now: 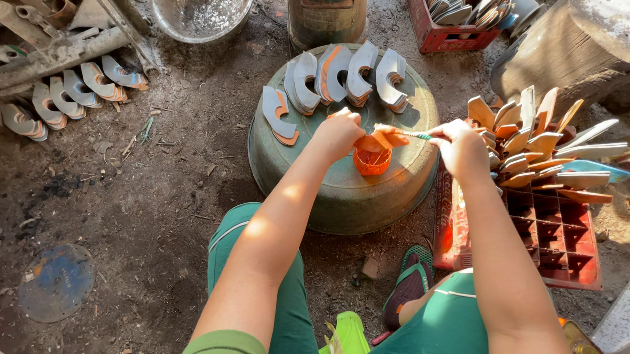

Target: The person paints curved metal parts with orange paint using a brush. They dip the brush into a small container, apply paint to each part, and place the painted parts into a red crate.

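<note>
My left hand (pixel 338 132) grips a small flat piece over an orange pot of paint (pixel 372 160) that stands on an upturned green basin (pixel 347 190). My right hand (pixel 459 146) holds a thin green-handled brush (pixel 406 133) whose orange tip touches that piece. Several curved grey pieces with orange edges (pixel 339 73) lean in a row along the basin's far side.
A red crate (pixel 558 237) at my right holds several flat orange-tipped blades. Another red crate (pixel 449 15) with pieces stands at the back. More curved pieces (pixel 63 96) lie at the left by rusty metal bars. A wooden block (pixel 578 38) is far right, a metal bowl (pixel 202 15) at the top.
</note>
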